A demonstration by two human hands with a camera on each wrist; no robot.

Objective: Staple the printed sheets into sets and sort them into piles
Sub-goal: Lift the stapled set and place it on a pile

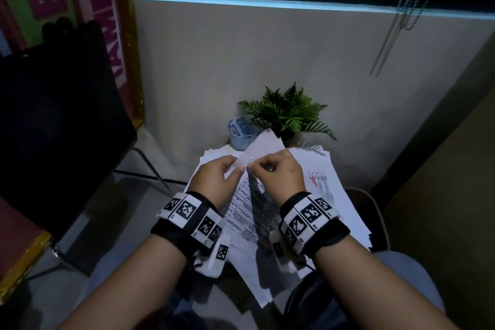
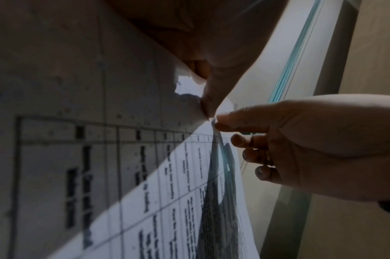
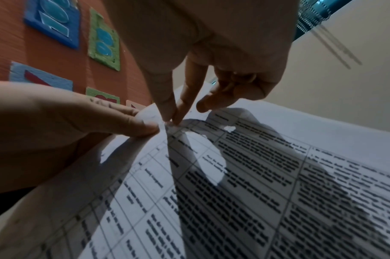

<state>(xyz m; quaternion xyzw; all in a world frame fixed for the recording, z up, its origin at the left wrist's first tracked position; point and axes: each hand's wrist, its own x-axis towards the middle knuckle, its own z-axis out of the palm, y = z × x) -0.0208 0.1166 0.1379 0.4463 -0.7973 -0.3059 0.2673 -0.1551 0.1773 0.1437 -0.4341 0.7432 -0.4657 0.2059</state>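
Note:
A set of printed sheets [image 1: 249, 206] with a table of text is lifted over the paper pile [image 1: 337, 195] on the small table. My left hand [image 1: 214, 177] pinches the sheets' top corner between thumb and fingers. My right hand [image 1: 278, 171] pinches the same corner right beside it, thumb and forefinger tips together. In the left wrist view the sheets [image 2: 167, 201] hang down from the two pinches, with the right hand [image 2: 300, 143] opposite. The right wrist view shows the printed table [image 3: 245, 184] and the left hand's thumb [image 3: 132, 126] on the corner. No stapler is in view.
A potted fern [image 1: 286, 112] and a blue mesh cup [image 1: 242, 134] stand at the table's far edge against the wall. A dark chair [image 1: 59, 120] is at the left. Blind cords [image 1: 409, 8] hang at the upper right.

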